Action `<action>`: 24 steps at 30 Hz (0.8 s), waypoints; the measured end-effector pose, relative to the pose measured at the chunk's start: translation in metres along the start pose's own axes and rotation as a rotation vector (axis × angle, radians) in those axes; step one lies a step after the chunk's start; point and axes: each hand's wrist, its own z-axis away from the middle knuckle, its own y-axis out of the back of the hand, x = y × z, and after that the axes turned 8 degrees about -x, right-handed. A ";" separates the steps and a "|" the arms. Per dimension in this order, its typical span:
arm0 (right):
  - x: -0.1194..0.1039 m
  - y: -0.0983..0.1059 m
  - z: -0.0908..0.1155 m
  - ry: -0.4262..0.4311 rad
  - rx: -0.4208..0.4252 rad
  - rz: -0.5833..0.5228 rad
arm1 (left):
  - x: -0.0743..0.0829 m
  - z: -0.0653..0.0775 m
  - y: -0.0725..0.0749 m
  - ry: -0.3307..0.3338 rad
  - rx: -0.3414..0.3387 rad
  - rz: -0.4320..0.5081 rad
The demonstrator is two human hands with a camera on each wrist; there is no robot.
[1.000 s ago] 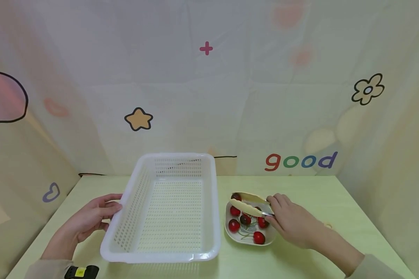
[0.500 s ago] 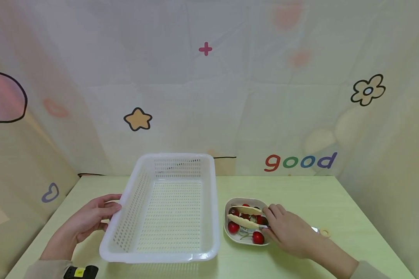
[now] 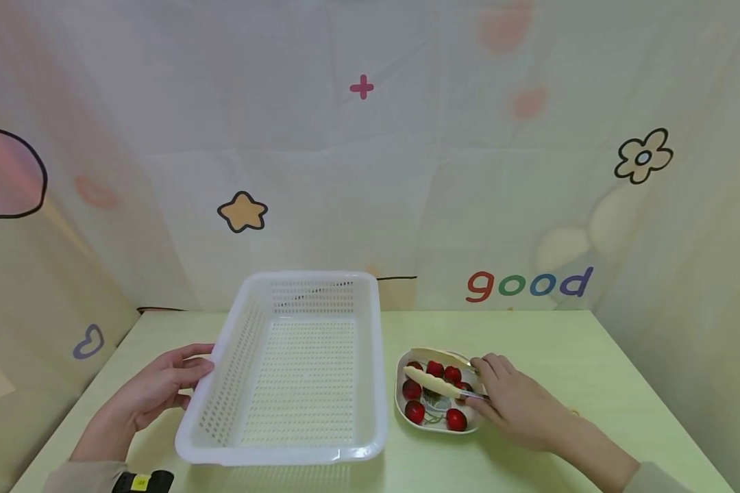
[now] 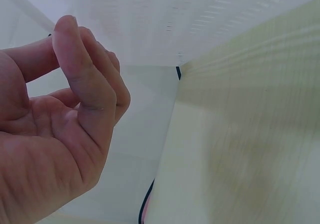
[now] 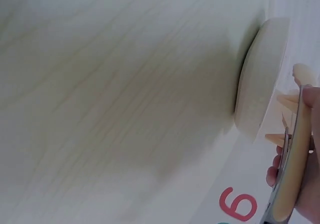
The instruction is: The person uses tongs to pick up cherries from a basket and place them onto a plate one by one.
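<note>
A white perforated plastic basket (image 3: 384,383) stands at the table's middle-left. My left hand (image 3: 160,383) pinches its left rim; in the left wrist view the fingers (image 4: 82,79) curl up to the basket's wall (image 4: 200,14). To the right lies a small off-white dish (image 3: 432,428) with several red cherries (image 3: 456,420), some with green stems. My right hand (image 3: 521,404) grips metal tongs with cream tips (image 3: 433,383). The tips are spread apart over the dish, with no cherry clearly between them. In the right wrist view the tongs (image 5: 295,179) hang beside the dish's outer wall (image 5: 262,79).
The pale wooden table (image 3: 549,342) runs back to a printed cloth backdrop (image 3: 321,171), with cloth at both sides too. The tongs' handle end shows as a small cream bit behind the right wrist. A black watch-like band (image 3: 142,482) sits at the left sleeve.
The tongs dipped lower into the dish with tips closer together, then rose slightly and spread again. Some cherries have shifted within the dish. My left hand and the basket have stayed put.
</note>
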 end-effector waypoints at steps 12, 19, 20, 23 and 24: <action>0.014 0.005 0.005 -0.160 0.126 -0.053 | -0.002 0.000 0.003 0.013 0.004 -0.006; 0.021 0.003 0.002 -0.301 0.075 -0.104 | -0.003 0.000 0.003 0.007 0.001 -0.013; 0.022 0.003 0.001 -0.320 0.058 -0.120 | -0.003 0.000 0.003 0.008 0.002 -0.011; 0.024 0.003 0.002 -0.365 0.004 -0.163 | -0.003 -0.001 0.003 0.000 -0.004 -0.013; 0.024 0.003 0.002 -0.376 -0.010 -0.179 | -0.003 -0.001 0.003 -0.001 -0.005 -0.013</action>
